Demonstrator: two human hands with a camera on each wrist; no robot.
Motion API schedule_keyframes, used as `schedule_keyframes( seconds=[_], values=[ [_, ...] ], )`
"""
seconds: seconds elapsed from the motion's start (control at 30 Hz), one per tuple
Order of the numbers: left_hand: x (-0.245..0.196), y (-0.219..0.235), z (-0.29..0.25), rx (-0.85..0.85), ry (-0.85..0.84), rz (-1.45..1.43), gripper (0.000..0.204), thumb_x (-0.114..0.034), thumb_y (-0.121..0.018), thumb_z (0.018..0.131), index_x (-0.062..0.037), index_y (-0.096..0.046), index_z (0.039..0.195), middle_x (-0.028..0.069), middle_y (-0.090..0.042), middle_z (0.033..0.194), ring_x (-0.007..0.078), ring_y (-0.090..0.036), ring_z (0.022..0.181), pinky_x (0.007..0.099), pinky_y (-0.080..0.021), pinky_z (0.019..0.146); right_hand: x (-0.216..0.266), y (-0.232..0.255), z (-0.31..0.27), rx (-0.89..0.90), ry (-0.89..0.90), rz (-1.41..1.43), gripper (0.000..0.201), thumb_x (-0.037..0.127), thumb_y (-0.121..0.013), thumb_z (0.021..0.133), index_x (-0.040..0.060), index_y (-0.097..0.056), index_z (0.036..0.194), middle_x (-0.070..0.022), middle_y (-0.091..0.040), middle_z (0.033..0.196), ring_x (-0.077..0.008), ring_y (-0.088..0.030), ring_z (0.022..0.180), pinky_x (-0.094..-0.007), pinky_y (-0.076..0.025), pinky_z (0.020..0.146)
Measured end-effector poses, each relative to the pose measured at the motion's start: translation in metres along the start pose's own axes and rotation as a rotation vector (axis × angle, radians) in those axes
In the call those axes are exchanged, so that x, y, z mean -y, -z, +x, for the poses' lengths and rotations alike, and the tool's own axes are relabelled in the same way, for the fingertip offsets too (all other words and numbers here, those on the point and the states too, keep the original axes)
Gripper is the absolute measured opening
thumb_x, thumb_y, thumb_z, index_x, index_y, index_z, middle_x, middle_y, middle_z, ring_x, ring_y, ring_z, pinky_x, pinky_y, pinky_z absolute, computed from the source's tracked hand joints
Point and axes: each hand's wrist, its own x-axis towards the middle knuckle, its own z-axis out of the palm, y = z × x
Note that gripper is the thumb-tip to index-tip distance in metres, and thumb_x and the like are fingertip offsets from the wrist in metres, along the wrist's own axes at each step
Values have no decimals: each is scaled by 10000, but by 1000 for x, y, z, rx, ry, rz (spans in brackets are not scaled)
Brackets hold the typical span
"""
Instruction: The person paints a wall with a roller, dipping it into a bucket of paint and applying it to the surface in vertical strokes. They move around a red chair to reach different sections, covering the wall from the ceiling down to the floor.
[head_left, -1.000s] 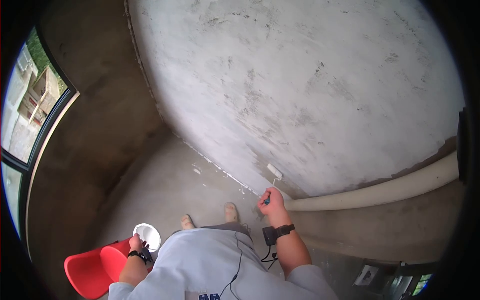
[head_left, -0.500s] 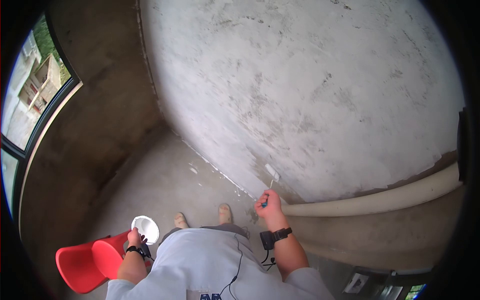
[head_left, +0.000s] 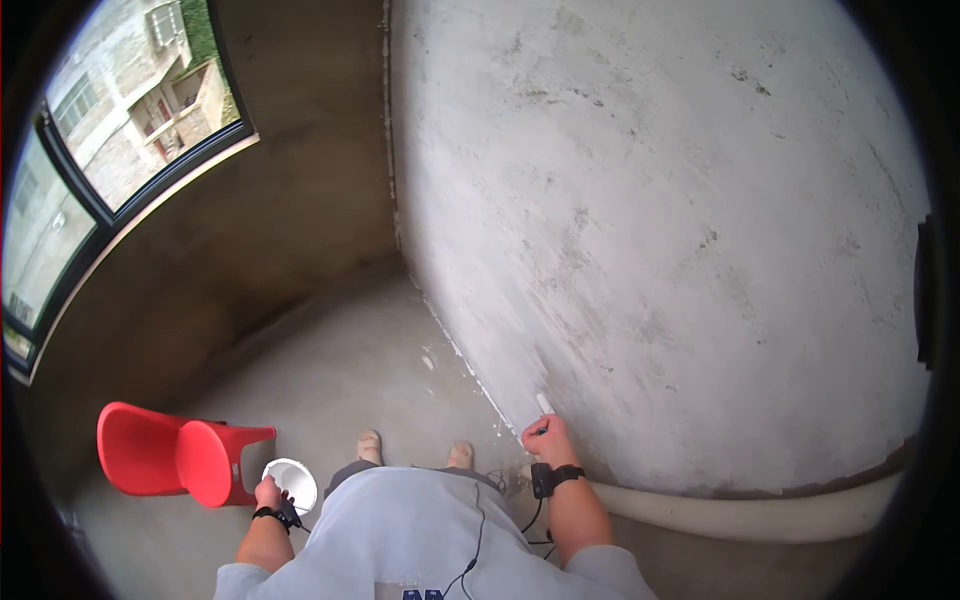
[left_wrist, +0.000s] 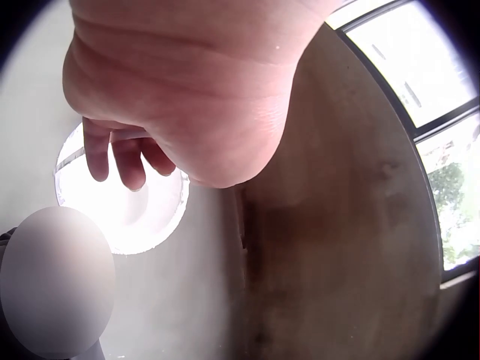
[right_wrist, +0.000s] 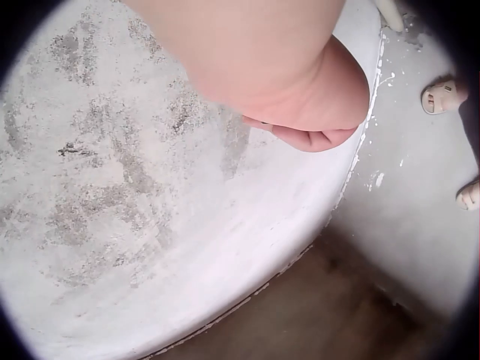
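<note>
My left hand [head_left: 269, 493] grips a white bucket [head_left: 304, 481] at its near side, low on the left. In the left wrist view its fingers [left_wrist: 131, 165] curl down over the bright bucket opening, where a thin band crosses. My right hand [head_left: 550, 442] curls round the dark handle of a paint roller, whose white sleeve [head_left: 544, 402] shows just beyond the knuckles, against the wall's lower part. The right wrist view shows the closed fist [right_wrist: 319, 139] before the wall; the roller is hidden there. The wall [head_left: 640, 270] carries white paint with grey patches showing through.
A red chair [head_left: 208, 465] stands left of the bucket. A pale pipe [head_left: 740, 515] runs along the wall's foot at right. A bare brown wall [head_left: 310, 180] with a window [head_left: 150, 100] meets the painted one at a corner. White drips mark the floor [head_left: 340, 350].
The head view has turned, so the window and corner show further right and the pipe lower. The roller's sleeve has come to look narrower and lower, nearer my right hand. Both holds stay.
</note>
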Motion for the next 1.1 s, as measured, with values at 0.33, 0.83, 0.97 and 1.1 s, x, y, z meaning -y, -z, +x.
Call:
schedule_keyframes(
  seconds=[0.33, 0.83, 0.97, 1.1],
  values=[
    [55, 41, -50, -132, 80, -254, 341, -317, -479, 878, -134, -515, 1163, 87, -477, 901, 240, -502, 702, 485, -488, 639, 23, 15, 52, -59, -27, -102, 140, 43, -559, 786, 119, -448, 749, 13, -436, 596, -126, -497, 501, -260, -438, 478],
    [83, 33, 23, -145, 95, -160, 325, -257, -454, 879, -44, -543, 1108, 156, -561, 979, 315, -577, 673, 409, -502, 509, 31, 76, 64, -88, 39, -313, 173, 166, -526, 849, 126, -413, 723, 25, -433, 534, -104, -460, 420, -261, -387, 436],
    [58, 9, 42, -104, 37, -88, 372, -235, -449, 875, -39, -538, 1179, 143, -570, 1042, 305, -590, 725, 391, -504, 523, 26, 81, 43, -2, -8, -166, 138, 161, -554, 827, 129, -448, 746, 23, -450, 547, -102, -474, 444, -267, -415, 443],
    [24, -14, 54, -25, -73, -4, 438, -211, -424, 861, -4, -512, 1236, 165, -582, 1044, 311, -604, 690, 382, -502, 500, 11, 58, -2, 62, 4, 31, 162, 153, -496, 862, 119, -427, 720, 32, -414, 522, -106, -453, 428, -266, -386, 458]
  ],
)
